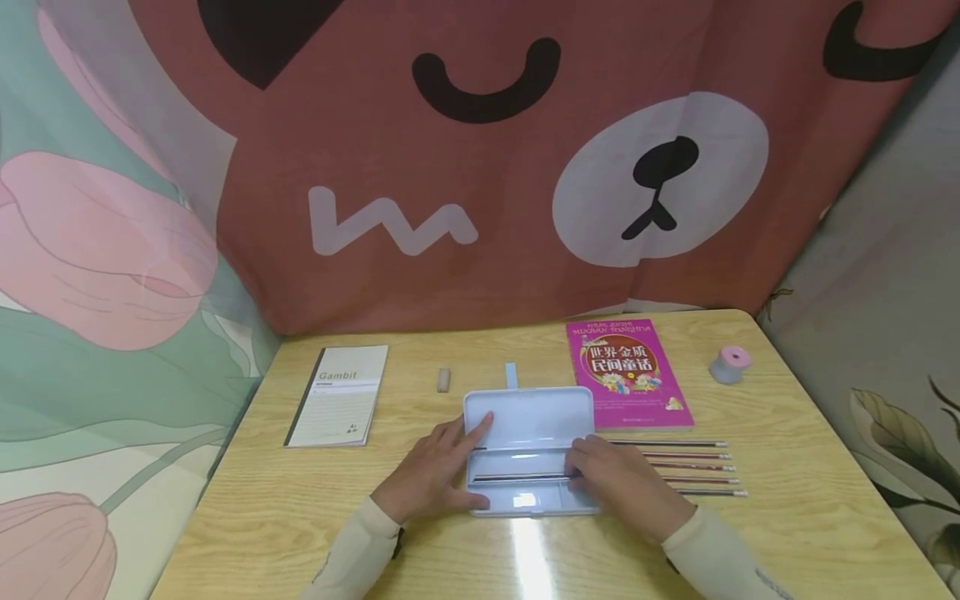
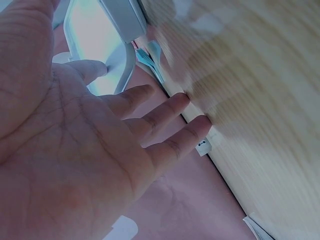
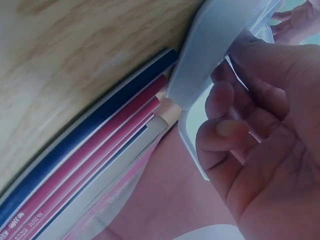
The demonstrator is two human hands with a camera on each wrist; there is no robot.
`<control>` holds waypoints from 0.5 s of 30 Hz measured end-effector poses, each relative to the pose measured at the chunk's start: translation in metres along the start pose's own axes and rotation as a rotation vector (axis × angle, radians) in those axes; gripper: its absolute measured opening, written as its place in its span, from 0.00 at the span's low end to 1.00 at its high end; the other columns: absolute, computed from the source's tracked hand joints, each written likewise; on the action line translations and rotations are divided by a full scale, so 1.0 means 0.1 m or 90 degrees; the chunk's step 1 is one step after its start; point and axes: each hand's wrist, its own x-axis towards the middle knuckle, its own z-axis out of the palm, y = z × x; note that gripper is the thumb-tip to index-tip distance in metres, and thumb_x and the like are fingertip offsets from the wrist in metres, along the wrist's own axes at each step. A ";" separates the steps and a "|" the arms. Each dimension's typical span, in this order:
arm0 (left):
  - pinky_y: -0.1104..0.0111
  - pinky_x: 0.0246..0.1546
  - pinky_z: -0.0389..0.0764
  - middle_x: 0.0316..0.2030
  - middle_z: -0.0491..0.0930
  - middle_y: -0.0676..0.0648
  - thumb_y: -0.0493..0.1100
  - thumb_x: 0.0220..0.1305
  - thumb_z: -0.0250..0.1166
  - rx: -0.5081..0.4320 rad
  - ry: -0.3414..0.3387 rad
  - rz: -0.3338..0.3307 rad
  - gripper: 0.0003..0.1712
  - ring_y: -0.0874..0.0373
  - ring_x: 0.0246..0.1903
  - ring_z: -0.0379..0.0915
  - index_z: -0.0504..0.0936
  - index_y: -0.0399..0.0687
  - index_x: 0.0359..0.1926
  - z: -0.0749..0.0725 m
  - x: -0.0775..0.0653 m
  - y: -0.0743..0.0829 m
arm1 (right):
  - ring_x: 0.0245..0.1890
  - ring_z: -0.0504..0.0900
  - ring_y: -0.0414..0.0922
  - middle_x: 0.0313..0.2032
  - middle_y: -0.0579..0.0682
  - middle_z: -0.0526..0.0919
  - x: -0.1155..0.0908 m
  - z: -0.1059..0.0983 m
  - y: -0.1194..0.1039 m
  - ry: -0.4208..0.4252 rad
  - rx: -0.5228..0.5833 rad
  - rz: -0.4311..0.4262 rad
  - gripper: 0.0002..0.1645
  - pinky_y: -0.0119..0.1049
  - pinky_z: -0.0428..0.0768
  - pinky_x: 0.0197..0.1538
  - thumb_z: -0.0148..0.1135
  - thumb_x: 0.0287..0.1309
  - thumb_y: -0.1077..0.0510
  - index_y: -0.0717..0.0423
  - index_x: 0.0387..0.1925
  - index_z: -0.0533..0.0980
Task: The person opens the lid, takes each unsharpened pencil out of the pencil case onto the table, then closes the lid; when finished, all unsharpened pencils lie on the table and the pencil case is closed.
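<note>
A light blue pencil case (image 1: 528,414) lies with its lid raised on the table. Along its tray runs a dark pencil (image 1: 517,478). My left hand (image 1: 438,468) rests at the left end of the case, index finger against the inside of the lid and thumb by the front rim; its other fingers extend loosely in the left wrist view. At the right end, my right hand (image 1: 618,479) reaches into the tray with curled fingers, pinching the pencil's right end, which the fingers hide. In the right wrist view, that hand's fingers (image 3: 225,130) bend over the case wall (image 3: 205,50).
Several pencils (image 1: 705,481) lie side by side right of the case. Behind are a pink book (image 1: 630,375), a grey eraser (image 1: 444,380) and a blue strip (image 1: 512,375). A notebook (image 1: 337,396) lies left; a pink-topped cylinder (image 1: 731,365) stands far right.
</note>
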 end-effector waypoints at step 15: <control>0.36 0.73 0.71 0.83 0.60 0.33 0.62 0.61 0.83 -0.011 0.000 -0.001 0.69 0.32 0.78 0.63 0.49 0.54 0.91 -0.02 0.00 0.02 | 0.41 0.82 0.34 0.42 0.35 0.84 -0.05 -0.01 0.01 0.025 0.047 -0.021 0.09 0.31 0.85 0.42 0.78 0.67 0.56 0.44 0.47 0.88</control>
